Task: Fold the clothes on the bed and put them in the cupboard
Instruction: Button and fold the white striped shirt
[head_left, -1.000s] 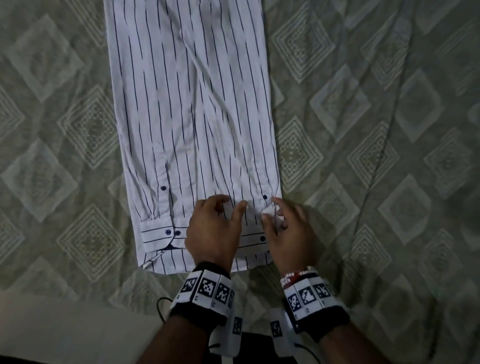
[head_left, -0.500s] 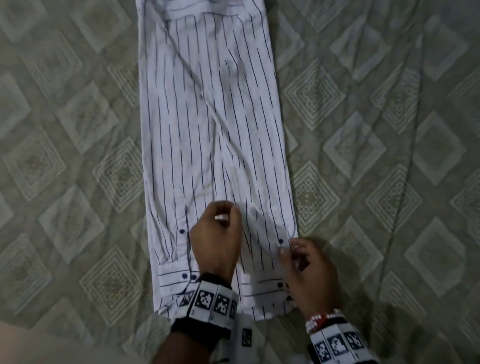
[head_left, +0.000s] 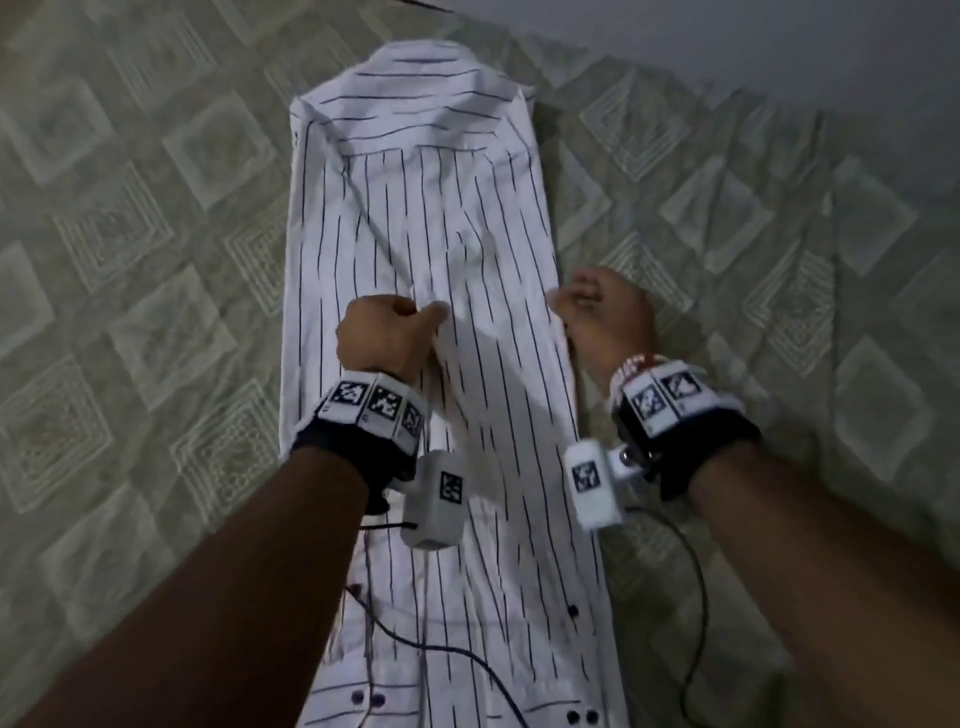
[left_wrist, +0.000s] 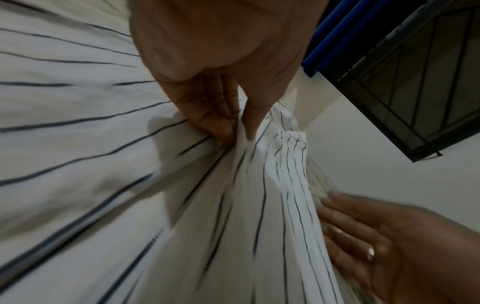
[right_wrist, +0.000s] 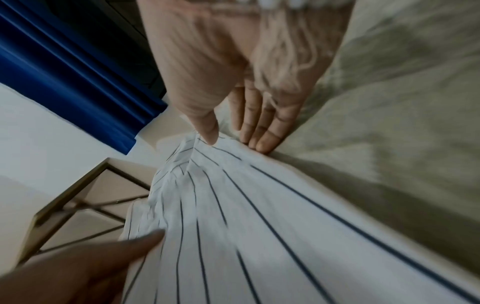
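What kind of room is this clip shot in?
Most likely a bedroom. A striped shirt lies flat on a patterned green bedspread that fills the head view, a blue curtain hangs against a pale wall, and both hands work the shirt.

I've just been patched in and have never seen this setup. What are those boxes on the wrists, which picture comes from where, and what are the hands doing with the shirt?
No machine here: a person works bare-handed, with a tagged camera band strapped on each wrist. The wide picture comes from a head camera looking down; the other two look along each hand. A white striped shirt lies lengthwise on a green patterned bedspread, collar at the far end. The left hand pinches a ridge of shirt cloth between thumb and fingers. The right hand is at the shirt's right edge, thumb on top, fingers at the edge against the bedspread. Cables trail from the wrist cameras.
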